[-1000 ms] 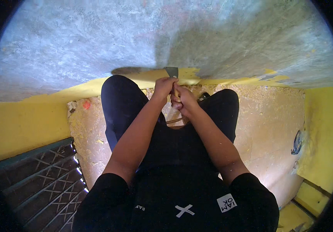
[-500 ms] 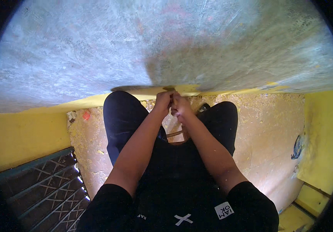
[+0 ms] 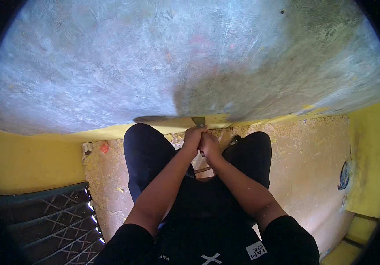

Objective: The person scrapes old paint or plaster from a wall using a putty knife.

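Observation:
A scraper (image 3: 199, 121) with a flat metal blade points away from me at the foot of the wall (image 3: 163, 53). Its blade meets the yellow strip of paint (image 3: 168, 126) low on that wall. My left hand (image 3: 192, 138) is closed around the scraper close to the blade. Just behind it and to the right, my right hand (image 3: 210, 145) also grips the tool, the two hands touching. Most of the handle is hidden by my fingers. Above the yellow strip the wall is bare grey, with faint pink and yellow traces.
My bent knees flank my hands. Yellow paint flakes (image 3: 118, 190) lie scattered over the floor (image 3: 304, 163), thickest along the wall. An orange-red scrap (image 3: 105, 148) lies at left, a dark crumpled piece (image 3: 343, 176) at right. A dark metal lattice (image 3: 53, 216) stands at lower left.
The view has tilted, so my hands and knees sit lower in the picture. The scraper's blade now shows beyond my fingers; before, it was hard to make out. Both hands keep their grip.

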A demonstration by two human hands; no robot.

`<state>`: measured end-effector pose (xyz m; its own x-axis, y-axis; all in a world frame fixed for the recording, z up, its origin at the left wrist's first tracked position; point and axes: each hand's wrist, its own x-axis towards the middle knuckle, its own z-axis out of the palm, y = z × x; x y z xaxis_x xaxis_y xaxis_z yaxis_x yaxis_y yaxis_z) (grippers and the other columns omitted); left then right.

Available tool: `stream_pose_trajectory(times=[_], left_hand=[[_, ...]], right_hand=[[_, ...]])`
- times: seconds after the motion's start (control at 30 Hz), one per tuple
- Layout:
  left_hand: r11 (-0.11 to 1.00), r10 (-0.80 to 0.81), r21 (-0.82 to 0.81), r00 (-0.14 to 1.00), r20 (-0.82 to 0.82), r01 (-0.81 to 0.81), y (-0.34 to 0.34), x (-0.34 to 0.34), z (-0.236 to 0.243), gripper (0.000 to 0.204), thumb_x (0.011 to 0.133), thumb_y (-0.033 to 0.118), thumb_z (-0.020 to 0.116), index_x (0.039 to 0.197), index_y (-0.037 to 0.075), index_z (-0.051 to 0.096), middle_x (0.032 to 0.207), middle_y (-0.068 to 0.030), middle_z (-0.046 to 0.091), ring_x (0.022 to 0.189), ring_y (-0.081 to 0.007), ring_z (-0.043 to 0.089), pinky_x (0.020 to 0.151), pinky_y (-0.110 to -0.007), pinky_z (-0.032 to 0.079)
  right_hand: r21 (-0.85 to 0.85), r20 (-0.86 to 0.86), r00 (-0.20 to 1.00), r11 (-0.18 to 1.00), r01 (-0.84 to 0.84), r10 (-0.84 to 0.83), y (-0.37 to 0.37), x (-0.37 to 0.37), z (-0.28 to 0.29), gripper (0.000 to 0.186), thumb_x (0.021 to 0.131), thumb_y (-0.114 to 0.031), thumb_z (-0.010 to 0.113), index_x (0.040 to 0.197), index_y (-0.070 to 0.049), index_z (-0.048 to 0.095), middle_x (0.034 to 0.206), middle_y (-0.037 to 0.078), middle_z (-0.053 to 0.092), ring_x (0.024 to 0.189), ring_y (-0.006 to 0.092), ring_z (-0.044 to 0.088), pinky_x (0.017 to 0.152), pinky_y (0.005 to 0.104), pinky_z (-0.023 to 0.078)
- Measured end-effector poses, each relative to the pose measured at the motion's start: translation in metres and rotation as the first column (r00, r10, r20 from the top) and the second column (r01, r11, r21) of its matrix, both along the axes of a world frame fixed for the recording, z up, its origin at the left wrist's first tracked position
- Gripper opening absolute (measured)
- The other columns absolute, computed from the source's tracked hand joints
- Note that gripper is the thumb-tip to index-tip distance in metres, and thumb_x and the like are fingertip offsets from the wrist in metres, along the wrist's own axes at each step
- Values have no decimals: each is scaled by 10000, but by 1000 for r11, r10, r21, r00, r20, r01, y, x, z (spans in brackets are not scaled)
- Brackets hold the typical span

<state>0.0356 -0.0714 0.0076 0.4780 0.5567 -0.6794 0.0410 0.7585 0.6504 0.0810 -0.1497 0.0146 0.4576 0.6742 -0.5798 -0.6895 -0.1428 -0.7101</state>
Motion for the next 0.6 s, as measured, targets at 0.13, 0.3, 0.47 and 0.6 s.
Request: stream_pose_trajectory(times=[0.13,0.3,0.47,0.6], left_hand=[[998,-21,54,995,94,16,-9,-1,38,126,850,136,636,826,14,616,777,-73,625,691,-169,595,632,-298,469],[998,-27,61,982,189,15,-1,3,37,135,867,153,650,846,28,604,791,-75,625,681,-160,592,618,-283,469],[999,-45,38,980,195,39,16,10,28,143,846,152,663,853,18,614,796,-88,632,629,-175,593,561,-295,475],[996,46,-73,996,77,-40,21,6,-42,150,811,143,673,838,5,621,786,-104,638,618,-189,597,543,-315,472]], right_hand=[[-9,70,998,1000,-3,4,-11,1,33,239,950,-238,496,824,-49,571,617,-7,498,490,87,448,422,258,312],[-4,49,999,1000,-4,4,-3,7,29,233,946,-233,499,812,-55,569,582,-14,467,438,87,405,395,261,282],[-29,99,993,997,71,-68,17,15,32,280,934,-297,499,731,-104,508,516,-21,402,371,78,332,333,240,212],[-186,-117,992,980,-66,45,27,19,-32,304,920,-303,512,784,-37,570,552,10,477,407,120,417,380,287,291]])
